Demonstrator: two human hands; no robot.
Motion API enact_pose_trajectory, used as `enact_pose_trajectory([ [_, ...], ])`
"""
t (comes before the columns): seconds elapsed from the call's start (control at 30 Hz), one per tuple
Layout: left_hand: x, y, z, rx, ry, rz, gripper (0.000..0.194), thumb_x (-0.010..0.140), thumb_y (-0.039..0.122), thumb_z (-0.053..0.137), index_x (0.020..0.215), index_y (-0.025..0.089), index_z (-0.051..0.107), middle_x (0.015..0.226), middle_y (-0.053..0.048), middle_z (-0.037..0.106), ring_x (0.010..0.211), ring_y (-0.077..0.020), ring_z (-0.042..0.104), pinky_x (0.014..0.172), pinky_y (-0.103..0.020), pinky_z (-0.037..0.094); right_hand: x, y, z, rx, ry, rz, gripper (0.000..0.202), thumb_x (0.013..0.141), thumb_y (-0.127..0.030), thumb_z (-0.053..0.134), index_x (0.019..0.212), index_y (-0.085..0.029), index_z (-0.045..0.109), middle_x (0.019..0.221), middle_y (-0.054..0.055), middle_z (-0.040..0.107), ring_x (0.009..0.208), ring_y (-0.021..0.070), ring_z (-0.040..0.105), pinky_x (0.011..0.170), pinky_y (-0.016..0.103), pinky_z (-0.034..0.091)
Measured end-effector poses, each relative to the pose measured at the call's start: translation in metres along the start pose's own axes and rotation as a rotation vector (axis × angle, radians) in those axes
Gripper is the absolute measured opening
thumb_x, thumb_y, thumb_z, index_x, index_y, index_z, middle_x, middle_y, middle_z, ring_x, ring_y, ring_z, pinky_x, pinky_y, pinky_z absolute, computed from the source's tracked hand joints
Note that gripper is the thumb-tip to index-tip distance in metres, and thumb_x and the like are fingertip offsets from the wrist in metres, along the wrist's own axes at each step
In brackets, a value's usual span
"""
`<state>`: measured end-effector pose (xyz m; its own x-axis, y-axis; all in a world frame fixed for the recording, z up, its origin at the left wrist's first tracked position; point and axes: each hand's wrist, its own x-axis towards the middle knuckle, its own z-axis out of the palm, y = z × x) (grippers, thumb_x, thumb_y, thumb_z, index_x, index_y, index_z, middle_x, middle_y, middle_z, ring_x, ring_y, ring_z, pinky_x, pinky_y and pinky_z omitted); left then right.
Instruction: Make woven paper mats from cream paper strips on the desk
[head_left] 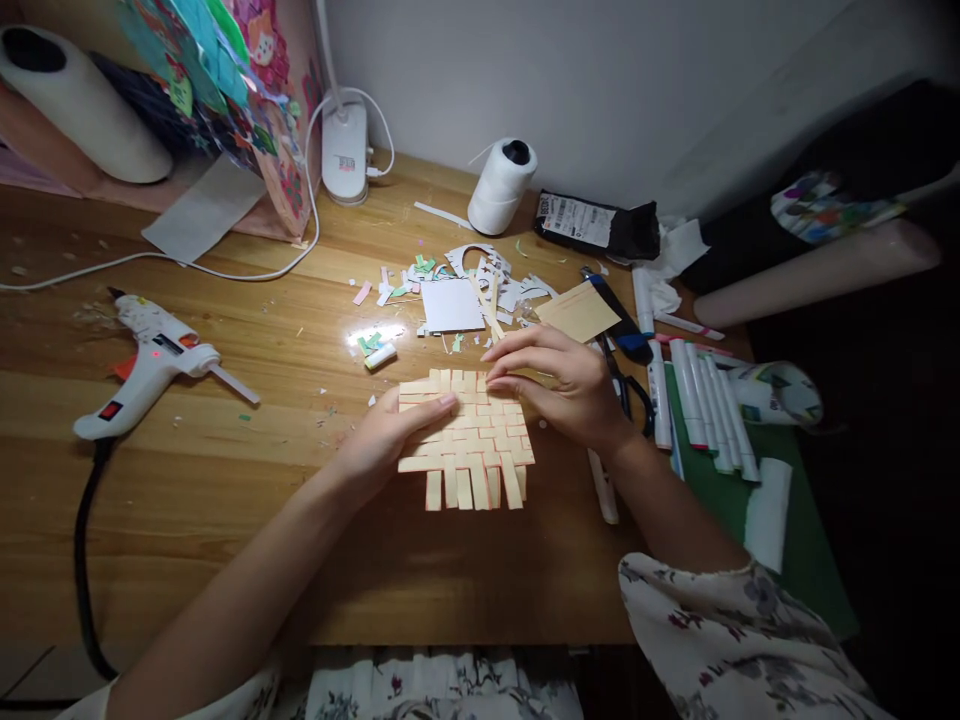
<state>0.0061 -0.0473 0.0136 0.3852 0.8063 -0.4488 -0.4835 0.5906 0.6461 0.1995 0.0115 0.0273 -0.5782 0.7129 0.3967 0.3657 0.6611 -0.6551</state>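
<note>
Floral cloth covers the bottom of the frame, with a loose sleeve (pixel 720 640) at lower right. From lower left, the left forearm slants up to the centre, where the left hand (pixel 379 430) grips the left side of a woven paper mat (pixel 476 430), thumb flat on top, other fingers mostly hidden beneath. The right hand (pixel 577 385) arches in from the right, wrist bent, fingers curved and close together, tips at the mat's upper right edge; whether they pinch a strip I cannot tell. Towards the upper right lies a black packet (pixel 600 228) with a white label, its contents hidden. At far right, a round clear-sided object (pixel 780 392), possibly a tub or tape roll, sits in dim light beside capped markers (pixel 712 405).
</note>
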Motion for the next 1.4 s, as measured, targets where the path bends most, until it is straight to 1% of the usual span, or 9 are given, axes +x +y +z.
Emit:
enact_pose_trajectory([
  [0.23,0.0,-0.001,0.0,0.018,0.022,-0.005,0.018,0.077,0.026,0.067,0.09,0.014,0.07,0.084,-0.006,0.072,0.074,-0.0156,0.067,0.073,-0.025,0.051,0.002,0.004,-0.001,-0.101,-0.014,-0.083,0.007,0.086,-0.016,0.057,0.08,-0.019,0.058,0.088,0.006,0.064,0.087,0.0185,0.059,0.083,0.038,0.047],
  [0.4,0.002,-0.004,-0.003,0.119,0.052,0.035,0.014,0.077,0.029,0.068,0.08,0.016,0.069,0.08,-0.004,0.071,0.073,-0.0133,0.065,0.069,-0.02,0.05,0.0,0.01,0.004,0.123,0.15,0.182,0.009,0.089,-0.016,0.052,0.082,-0.02,0.055,0.086,0.003,0.064,0.087,0.0158,0.061,0.082,0.034,0.048],
  [0.6,0.002,-0.007,-0.003,0.174,0.089,-0.03,0.029,0.076,0.034,0.067,0.098,0.016,0.068,0.092,-0.009,0.072,0.082,-0.0191,0.067,0.077,-0.03,0.051,0.026,0.025,0.022,0.415,0.335,0.419,0.007,0.081,-0.017,0.062,0.08,-0.02,0.056,0.069,-0.002,0.066,0.066,0.0124,0.065,0.067,0.027,0.053],
  [0.73,0.006,-0.006,-0.005,0.154,0.24,-0.006,0.036,0.071,0.036,0.071,0.098,0.012,0.067,0.096,-0.011,0.072,0.089,-0.0234,0.067,0.08,-0.032,0.051,0.058,0.03,0.035,0.53,0.283,0.419,0.018,0.069,-0.023,0.074,0.083,-0.018,0.063,0.078,0.002,0.071,0.078,0.0172,0.069,0.075,0.032,0.055],
  [0.83,0.009,-0.004,-0.009,0.15,0.342,0.06,0.041,0.067,0.038,0.074,0.096,0.009,0.067,0.093,-0.012,0.073,0.088,-0.0255,0.067,0.078,-0.032,0.052,0.076,0.028,0.037,0.446,0.204,0.359,0.015,0.067,-0.028,0.075,0.076,-0.017,0.069,0.079,0.004,0.071,0.079,0.0179,0.067,0.076,0.032,0.053],
  [0.93,0.011,-0.001,-0.012,0.178,0.37,0.123,0.044,0.065,0.04,0.073,0.095,0.008,0.067,0.092,-0.012,0.073,0.089,-0.0271,0.067,0.077,-0.032,0.052,0.079,0.027,0.028,0.296,-0.08,0.329,0.013,0.071,-0.031,0.071,0.072,-0.018,0.072,0.079,0.004,0.072,0.078,0.0169,0.065,0.075,0.03,0.049],
  [1.03,0.011,-0.001,-0.013,0.184,0.356,0.159,0.048,0.067,0.04,0.072,0.101,0.008,0.066,0.098,-0.013,0.072,0.094,-0.0279,0.066,0.08,-0.034,0.052,0.071,0.031,0.019,0.184,-0.373,0.358,0.018,0.064,-0.03,0.077,0.074,-0.016,0.072,0.073,0.003,0.071,0.07,0.0154,0.063,0.065,0.026,0.047],
  [1.13,0.011,-0.003,-0.014,0.216,0.312,0.176,0.042,0.071,0.039,0.069,0.099,0.008,0.066,0.098,-0.013,0.072,0.094,-0.028,0.066,0.084,-0.037,0.051,0.061,0.033,0.016,0.108,-0.412,0.35,0.013,0.07,-0.027,0.073,0.071,-0.014,0.07,0.066,0.001,0.069,0.062,0.0128,0.06,0.057,0.023,0.043],
  [1.4,0.012,-0.004,-0.018,0.349,0.33,0.201,0.032,0.076,0.038,0.064,0.094,0.012,0.068,0.091,-0.01,0.072,0.091,-0.0273,0.066,0.081,-0.037,0.05,0.057,0.018,0.018,-0.027,-0.4,0.178,0.013,0.079,-0.013,0.061,0.068,-0.017,0.067,0.068,0.001,0.066,0.066,0.0137,0.056,0.065,0.026,0.039],
])
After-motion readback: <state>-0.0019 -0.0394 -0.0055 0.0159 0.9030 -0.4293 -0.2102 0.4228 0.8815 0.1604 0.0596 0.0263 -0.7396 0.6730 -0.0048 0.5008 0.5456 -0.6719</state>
